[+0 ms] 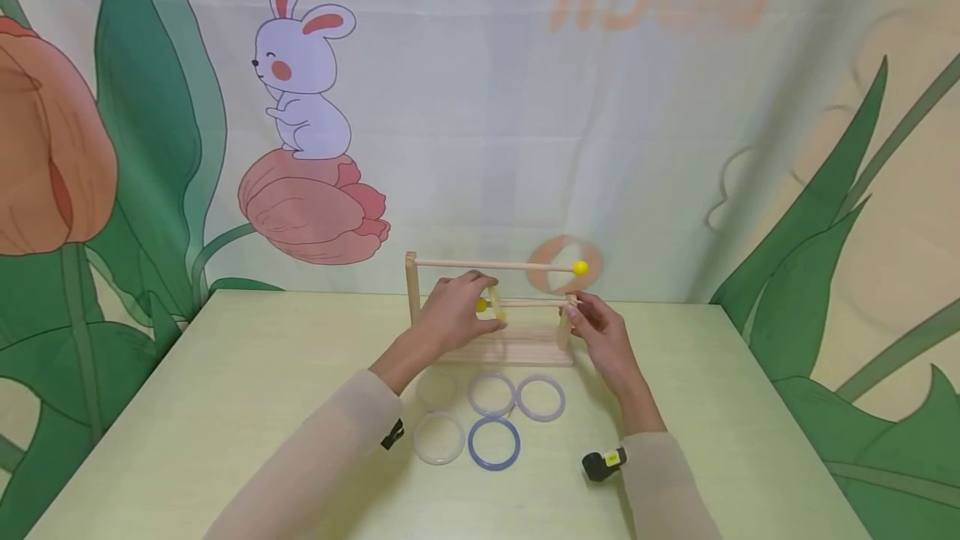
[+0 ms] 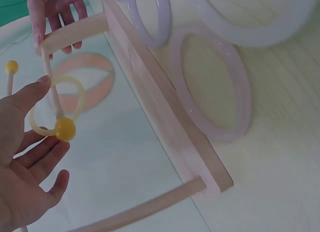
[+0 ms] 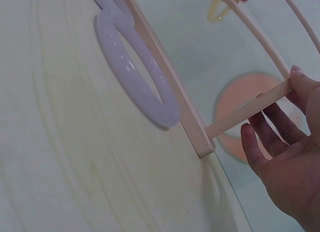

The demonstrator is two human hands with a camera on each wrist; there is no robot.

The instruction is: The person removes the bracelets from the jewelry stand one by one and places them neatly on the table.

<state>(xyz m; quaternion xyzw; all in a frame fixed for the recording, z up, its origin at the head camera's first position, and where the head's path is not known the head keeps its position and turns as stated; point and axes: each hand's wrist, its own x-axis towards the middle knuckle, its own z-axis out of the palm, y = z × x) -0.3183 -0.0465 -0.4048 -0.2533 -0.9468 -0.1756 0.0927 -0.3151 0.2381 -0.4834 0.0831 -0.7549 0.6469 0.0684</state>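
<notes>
A small wooden rack [image 1: 510, 352] stands at the table's far middle, with two thin rods ending in yellow balls [image 1: 580, 267]. My left hand [image 1: 486, 305] pinches a pale yellow ring [image 1: 497, 307] that is threaded on the lower rod. In the left wrist view the yellow ring [image 2: 55, 109] hangs round the rod just behind the rod's ball [image 2: 65, 129], between my left hand's [image 2: 50, 117] thumb and fingers. My right hand [image 1: 577, 317] grips the rack's short right post [image 1: 566, 325]. In the right wrist view my right hand's [image 3: 272, 101] thumb and fingers close on that post [image 3: 250, 109].
Several rings lie flat on the table in front of the rack: two clear ones [image 1: 439, 437], two lavender ones [image 1: 540, 398] and a blue one [image 1: 493, 442]. A printed cloth backdrop with a rabbit [image 1: 303, 73] hangs right behind the table's far edge.
</notes>
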